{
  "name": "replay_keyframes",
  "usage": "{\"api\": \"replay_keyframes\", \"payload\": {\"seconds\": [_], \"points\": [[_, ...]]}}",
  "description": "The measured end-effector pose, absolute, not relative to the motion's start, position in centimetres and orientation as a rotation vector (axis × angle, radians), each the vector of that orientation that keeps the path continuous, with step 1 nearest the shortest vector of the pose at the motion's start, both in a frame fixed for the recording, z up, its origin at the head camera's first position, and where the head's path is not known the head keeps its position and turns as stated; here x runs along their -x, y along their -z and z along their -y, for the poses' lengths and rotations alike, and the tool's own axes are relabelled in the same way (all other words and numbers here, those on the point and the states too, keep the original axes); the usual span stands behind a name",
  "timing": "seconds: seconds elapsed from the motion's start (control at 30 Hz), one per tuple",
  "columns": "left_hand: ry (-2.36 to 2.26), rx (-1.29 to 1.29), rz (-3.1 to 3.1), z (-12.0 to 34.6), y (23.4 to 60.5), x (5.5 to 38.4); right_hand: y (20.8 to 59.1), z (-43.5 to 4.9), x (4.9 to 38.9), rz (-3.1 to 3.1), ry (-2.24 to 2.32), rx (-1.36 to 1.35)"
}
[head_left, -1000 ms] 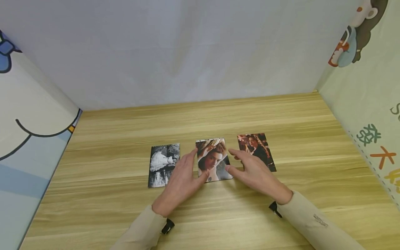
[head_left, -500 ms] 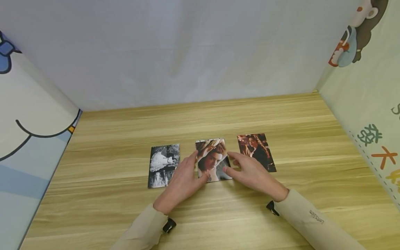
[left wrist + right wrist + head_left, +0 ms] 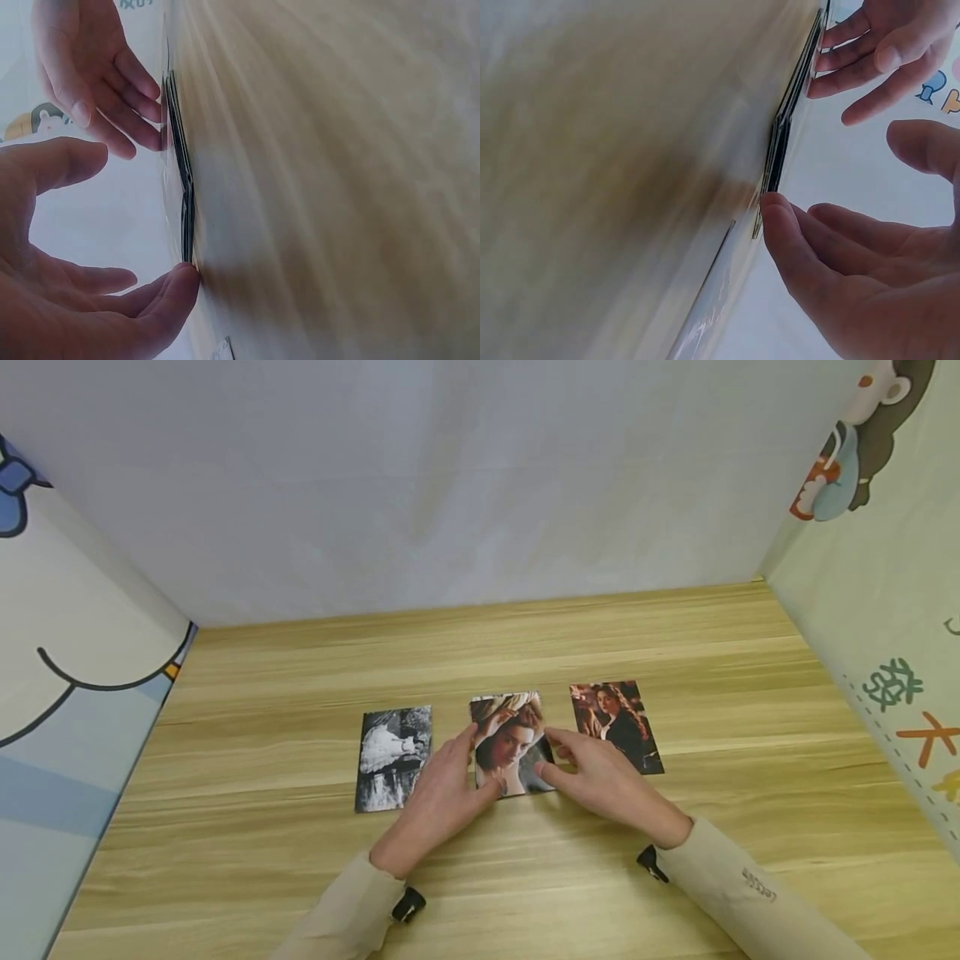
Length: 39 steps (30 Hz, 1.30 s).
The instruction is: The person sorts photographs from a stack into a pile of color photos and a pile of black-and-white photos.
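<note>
A small stack of photo cards [image 3: 512, 745] lies flat on the wooden table between my two hands, its top picture a portrait in colour. Fingertips of my left hand [image 3: 442, 793] touch the left edge of the stack; seen from the left wrist, the stack's dark layered side [image 3: 187, 217] meets them. On the opposite edge, my right hand [image 3: 611, 777] rests its fingertips against the cards, with the thumb over the right border. Neither hand curls round the stack. Left of it lies a black-and-white photo card [image 3: 386, 752], and right of it a dark reddish photo card [image 3: 611, 714], partly covered by my right hand.
The pale wood-grain table [image 3: 247, 718] extends on all sides of the cards. A white cloth wall [image 3: 465, 485] stands behind it. Printed panels [image 3: 847, 610] with cartoon figures border both sides.
My right hand has shifted slightly left and toward me along the stack's right edge. The left hand has barely moved, and the cards lie where they were.
</note>
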<state>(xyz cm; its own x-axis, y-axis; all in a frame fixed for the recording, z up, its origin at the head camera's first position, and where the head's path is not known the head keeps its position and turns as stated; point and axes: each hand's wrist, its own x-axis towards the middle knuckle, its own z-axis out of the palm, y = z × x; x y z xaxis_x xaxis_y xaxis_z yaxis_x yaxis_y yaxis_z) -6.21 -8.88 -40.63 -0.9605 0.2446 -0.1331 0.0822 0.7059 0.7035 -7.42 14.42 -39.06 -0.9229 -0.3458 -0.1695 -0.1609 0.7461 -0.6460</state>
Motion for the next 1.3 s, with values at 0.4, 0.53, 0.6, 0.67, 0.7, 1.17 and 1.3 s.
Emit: {"api": "replay_keyframes", "payload": {"seconds": [0.4, 0.53, 0.6, 0.67, 0.7, 1.17, 1.3], "points": [[-1.189, -0.214, -2.710, 9.0, 40.8, 5.8, 39.2, -14.5, 7.0, -2.654, 1.126, 0.390], [-1.263, -0.176, -2.697, 9.0, 40.7, 5.6, 39.2, -14.5, 6.9, -2.642, 1.206, 0.390], [-1.315, -0.151, -2.679, 9.0, 40.7, 5.5, 39.3, -14.5, 6.8, -2.639, 1.243, 0.392], [-1.366, -0.140, -2.666, 9.0, 40.7, 5.5, 39.3, -14.6, 6.8, -2.632, 1.278, 0.394], [-1.398, -0.135, -2.654, 9.0, 40.7, 5.5, 39.3, -14.6, 6.8, -2.630, 1.292, 0.395], [-1.616, -0.194, -2.649, 9.1, 40.7, 5.2, 39.4, -14.2, 6.7, -2.673, 1.353, 0.419], [-1.628, -0.204, -2.665, 9.1, 40.7, 5.1, 39.4, -14.1, 6.7, -2.687, 1.350, 0.422]]}}
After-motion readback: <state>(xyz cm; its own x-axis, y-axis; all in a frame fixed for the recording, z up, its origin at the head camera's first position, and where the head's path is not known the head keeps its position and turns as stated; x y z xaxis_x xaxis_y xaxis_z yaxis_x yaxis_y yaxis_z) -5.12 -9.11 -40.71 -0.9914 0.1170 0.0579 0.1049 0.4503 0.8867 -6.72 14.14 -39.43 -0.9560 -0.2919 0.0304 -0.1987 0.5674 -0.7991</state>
